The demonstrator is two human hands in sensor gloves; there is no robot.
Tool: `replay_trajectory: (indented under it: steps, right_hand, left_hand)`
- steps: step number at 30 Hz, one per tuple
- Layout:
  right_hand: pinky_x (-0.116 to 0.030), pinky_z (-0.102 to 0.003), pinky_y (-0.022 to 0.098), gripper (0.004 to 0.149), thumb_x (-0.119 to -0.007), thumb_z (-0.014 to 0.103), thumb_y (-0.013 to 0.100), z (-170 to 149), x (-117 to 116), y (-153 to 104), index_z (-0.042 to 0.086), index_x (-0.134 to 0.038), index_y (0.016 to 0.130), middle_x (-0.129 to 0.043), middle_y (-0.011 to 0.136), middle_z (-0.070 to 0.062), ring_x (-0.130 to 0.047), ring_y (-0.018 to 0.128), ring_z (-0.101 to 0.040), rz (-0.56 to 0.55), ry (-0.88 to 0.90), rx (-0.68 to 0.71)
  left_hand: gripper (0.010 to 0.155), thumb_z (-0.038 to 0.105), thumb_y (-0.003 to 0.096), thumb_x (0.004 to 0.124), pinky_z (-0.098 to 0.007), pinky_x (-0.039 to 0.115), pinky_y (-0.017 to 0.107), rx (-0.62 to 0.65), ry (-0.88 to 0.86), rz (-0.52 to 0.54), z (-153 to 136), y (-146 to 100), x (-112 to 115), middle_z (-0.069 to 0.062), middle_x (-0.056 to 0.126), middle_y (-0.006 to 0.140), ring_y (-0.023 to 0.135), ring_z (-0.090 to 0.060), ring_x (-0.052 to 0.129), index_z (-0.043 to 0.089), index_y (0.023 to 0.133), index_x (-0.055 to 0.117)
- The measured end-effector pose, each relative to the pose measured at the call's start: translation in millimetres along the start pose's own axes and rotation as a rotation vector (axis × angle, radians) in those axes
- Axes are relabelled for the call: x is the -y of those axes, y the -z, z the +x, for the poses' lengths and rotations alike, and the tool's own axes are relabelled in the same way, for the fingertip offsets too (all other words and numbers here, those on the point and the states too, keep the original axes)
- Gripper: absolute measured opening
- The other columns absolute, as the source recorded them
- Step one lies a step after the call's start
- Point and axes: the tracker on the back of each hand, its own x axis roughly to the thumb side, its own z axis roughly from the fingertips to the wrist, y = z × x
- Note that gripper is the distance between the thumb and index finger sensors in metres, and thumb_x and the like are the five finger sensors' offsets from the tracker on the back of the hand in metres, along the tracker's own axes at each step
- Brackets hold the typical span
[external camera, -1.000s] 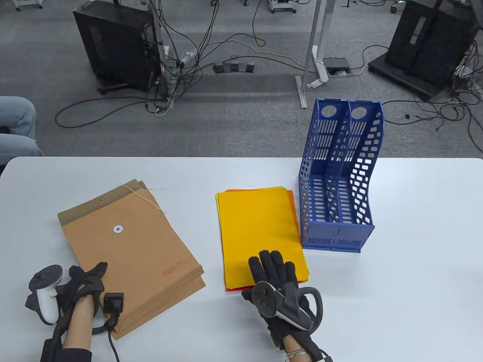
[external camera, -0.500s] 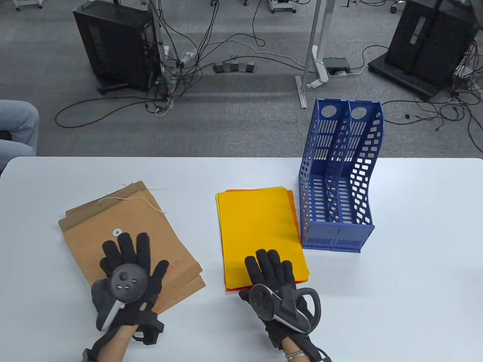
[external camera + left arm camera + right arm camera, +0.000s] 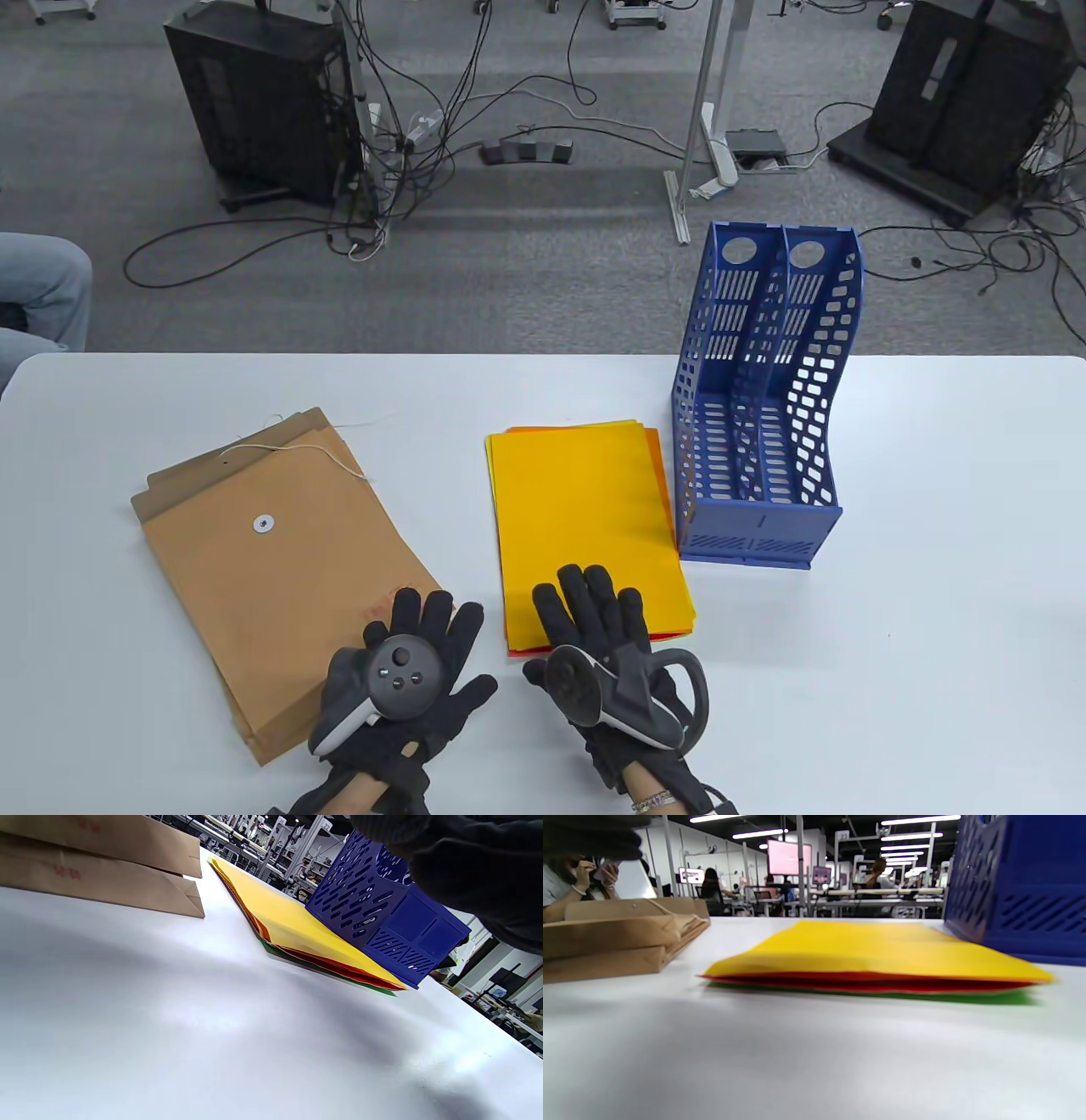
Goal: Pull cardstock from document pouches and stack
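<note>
A stack of brown document pouches (image 3: 271,560) lies on the left of the white table (image 3: 933,594), also in the left wrist view (image 3: 102,866) and right wrist view (image 3: 615,938). A stack of cardstock, yellow on top (image 3: 585,518), lies in the middle, with red and green sheets below (image 3: 874,982). My left hand (image 3: 424,632) lies flat, fingers spread, on the pouches' near right corner. My right hand (image 3: 594,607) lies flat with fingers spread on the near edge of the cardstock. Neither hand grips anything.
A blue two-slot file rack (image 3: 759,407) stands right of the cardstock, close to its edge, also in the left wrist view (image 3: 382,908). A person's knees (image 3: 38,289) show beyond the table's far left corner. Cables and equipment lie on the floor behind.
My left hand moved from the table's left edge onto the pouches, then slid right and nearer to their near right corner. The pouch stack shifted slightly. My right hand drifted a little left.
</note>
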Motion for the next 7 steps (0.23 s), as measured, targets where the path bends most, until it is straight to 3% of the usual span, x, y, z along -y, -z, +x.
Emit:
replay_trajectory:
  steps: [7]
  right_hand:
    - [-0.021,-0.054,0.077,0.075,-0.054,0.058,0.052,-1.1,-0.4,0.1,0.031,-0.025,0.115,-0.016,0.121,-0.003,-0.011,0.107,-0.030,-0.004,0.009,0.001]
  left_hand:
    - [0.075,0.059,0.0537,0.059,-0.061,0.005,0.066,-0.003,0.006,0.022,-1.4,-2.3,0.2,-0.006,0.008,0.121,0.102,-0.030,-0.010,0.034,0.111,0.017]
